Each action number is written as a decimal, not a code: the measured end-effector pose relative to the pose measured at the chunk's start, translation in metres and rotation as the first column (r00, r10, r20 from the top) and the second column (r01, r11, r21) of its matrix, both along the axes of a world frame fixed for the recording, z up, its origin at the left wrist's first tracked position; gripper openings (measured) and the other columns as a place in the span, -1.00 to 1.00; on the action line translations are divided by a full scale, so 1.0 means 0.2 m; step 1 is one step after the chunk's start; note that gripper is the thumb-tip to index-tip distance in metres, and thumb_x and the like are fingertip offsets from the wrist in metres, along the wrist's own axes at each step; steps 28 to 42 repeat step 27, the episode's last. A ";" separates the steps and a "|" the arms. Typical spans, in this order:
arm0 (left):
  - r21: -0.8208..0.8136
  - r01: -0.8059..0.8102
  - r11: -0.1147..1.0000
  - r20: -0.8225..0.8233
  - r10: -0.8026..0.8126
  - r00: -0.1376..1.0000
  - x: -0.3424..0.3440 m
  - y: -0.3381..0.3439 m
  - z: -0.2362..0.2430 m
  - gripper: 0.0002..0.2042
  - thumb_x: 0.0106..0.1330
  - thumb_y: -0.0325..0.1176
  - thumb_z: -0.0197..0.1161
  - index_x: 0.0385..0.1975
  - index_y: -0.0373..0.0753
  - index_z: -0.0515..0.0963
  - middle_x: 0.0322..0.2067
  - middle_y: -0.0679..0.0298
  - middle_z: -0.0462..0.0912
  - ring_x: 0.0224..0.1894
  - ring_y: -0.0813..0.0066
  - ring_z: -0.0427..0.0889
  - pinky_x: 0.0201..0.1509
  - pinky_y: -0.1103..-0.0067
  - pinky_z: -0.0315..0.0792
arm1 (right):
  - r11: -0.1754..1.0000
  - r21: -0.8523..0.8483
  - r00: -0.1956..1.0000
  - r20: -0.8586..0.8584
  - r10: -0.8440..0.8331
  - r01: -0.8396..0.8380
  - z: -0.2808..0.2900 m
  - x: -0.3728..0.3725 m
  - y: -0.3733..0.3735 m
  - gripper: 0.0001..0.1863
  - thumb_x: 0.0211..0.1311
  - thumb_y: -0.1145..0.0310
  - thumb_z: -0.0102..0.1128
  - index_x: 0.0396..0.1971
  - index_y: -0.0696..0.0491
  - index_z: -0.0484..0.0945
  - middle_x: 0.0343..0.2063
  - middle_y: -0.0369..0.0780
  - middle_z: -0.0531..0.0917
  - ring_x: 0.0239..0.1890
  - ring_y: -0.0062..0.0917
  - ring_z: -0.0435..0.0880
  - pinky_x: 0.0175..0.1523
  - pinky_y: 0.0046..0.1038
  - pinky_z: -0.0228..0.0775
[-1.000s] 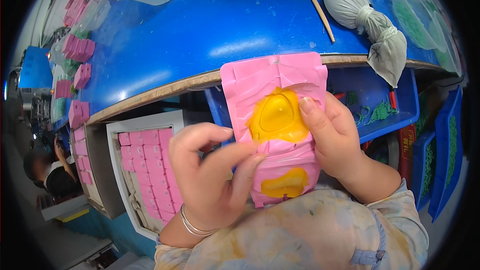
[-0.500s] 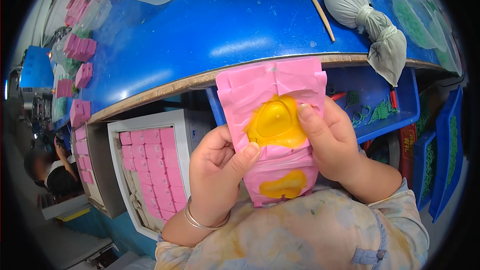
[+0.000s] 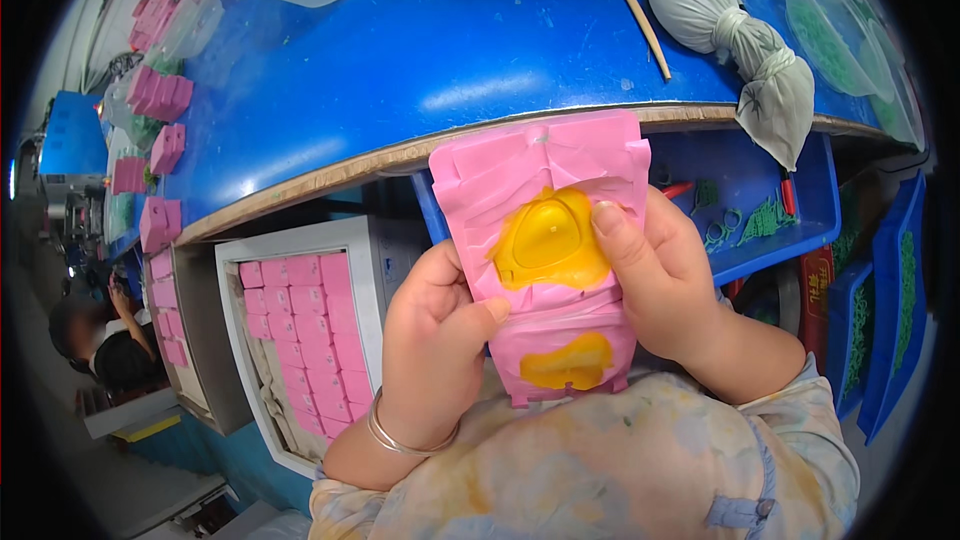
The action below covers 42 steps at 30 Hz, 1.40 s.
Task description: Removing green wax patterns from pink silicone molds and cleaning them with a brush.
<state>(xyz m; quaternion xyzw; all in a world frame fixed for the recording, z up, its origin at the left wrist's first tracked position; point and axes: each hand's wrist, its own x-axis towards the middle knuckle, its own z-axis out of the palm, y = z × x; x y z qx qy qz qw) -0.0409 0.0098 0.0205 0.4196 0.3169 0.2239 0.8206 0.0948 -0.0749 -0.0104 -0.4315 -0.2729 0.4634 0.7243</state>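
Between my hands is a pink rubber mould (image 3: 590,155), spread apart like a hinged block. A glossy yellow piece (image 3: 545,235) with a raised rounded outline sits in its upper half, and a flatter yellow patch (image 3: 568,362) shows on the lower half. My left hand (image 3: 435,315) grips the left edge, thumb on the pink near the fold and fingers curled behind. My right hand (image 3: 660,265) holds the right edge, thumb at the yellow piece's upper right side. The fingers behind the mould are partly hidden.
Ahead lies a blue worktable (image 3: 350,80) with a tied white cloth bag (image 3: 705,10) and a wooden stick (image 3: 642,28). Under its edge, a blue drawer (image 3: 790,245) holds green pieces. A white box (image 3: 300,230) of pink blocks stands left; a person (image 3: 110,330) sits farther off.
My left thumb has slid down and left, off the yellow piece onto the pink. The mould's fold lies flatter, showing more of the lower half. My right hand stays nearly in place.
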 end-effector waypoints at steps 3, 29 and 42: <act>-0.089 0.048 0.995 0.028 -0.046 0.999 -0.02 0.03 -0.01 -0.77 0.18 -0.62 0.02 -0.15 -0.42 0.33 -0.13 0.19 0.47 -0.06 0.53 0.44 0.06 0.58 0.30 | 1.000 -0.026 0.999 -0.037 0.013 -0.014 0.00 0.02 0.00 -0.70 0.33 0.35 -0.19 -0.06 0.24 0.32 -0.16 -0.21 0.50 -0.11 -0.63 0.46 -0.01 -0.56 0.31; 0.345 0.054 0.937 -0.001 -0.057 0.998 -0.05 0.01 -0.05 -0.82 0.16 -0.63 0.12 -0.24 -0.45 0.37 -0.28 0.24 0.40 -0.28 0.69 0.44 -0.27 0.80 0.35 | 0.988 -0.152 0.958 0.284 0.040 0.004 0.00 0.00 0.00 -0.11 -0.10 0.54 0.22 0.21 0.15 -0.14 0.09 -0.16 0.22 0.16 -0.50 0.21 0.21 -0.43 0.06; 0.345 0.054 0.937 -0.001 -0.057 0.998 -0.05 0.01 -0.05 -0.82 0.16 -0.63 0.12 -0.24 -0.45 0.37 -0.28 0.24 0.40 -0.28 0.69 0.44 -0.27 0.80 0.35 | 0.988 -0.152 0.958 0.284 0.040 0.004 0.00 0.00 0.00 -0.11 -0.10 0.54 0.22 0.21 0.15 -0.14 0.09 -0.16 0.22 0.16 -0.50 0.21 0.21 -0.43 0.06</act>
